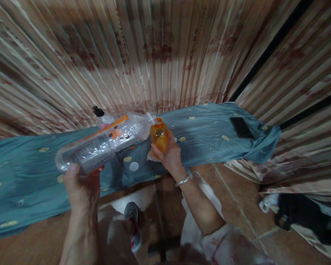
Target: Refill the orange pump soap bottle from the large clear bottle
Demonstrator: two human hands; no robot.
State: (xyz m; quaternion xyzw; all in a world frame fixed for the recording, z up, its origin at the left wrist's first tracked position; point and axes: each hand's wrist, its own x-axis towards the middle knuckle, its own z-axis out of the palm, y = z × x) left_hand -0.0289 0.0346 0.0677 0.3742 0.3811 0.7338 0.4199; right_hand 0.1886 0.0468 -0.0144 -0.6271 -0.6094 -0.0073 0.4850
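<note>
Left hand (82,184) clamps the clear bottle (99,149), centre-left, which part-hides a pump bottle (99,113); mid-frame, right hand (172,152) grips the amber bottle (158,135), partly covering it.

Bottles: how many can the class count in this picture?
3: a large clear bottle in the left hand, an amber bottle in the right hand, and a black-topped bottle behind the clear one, partly hidden.

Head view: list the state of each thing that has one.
Orange bottle: uncapped, roughly upright
Large clear bottle: tilted near horizontal, mouth at orange bottle's rim
Left hand: gripping large clear bottle near its base
Right hand: closed around orange bottle
Pump bottle: standing, partly hidden
Teal cloth: spread, wrinkled
White disc: lying on cloth
Smartphone: lying flat, unlit
Curtain: hanging in folds
</note>
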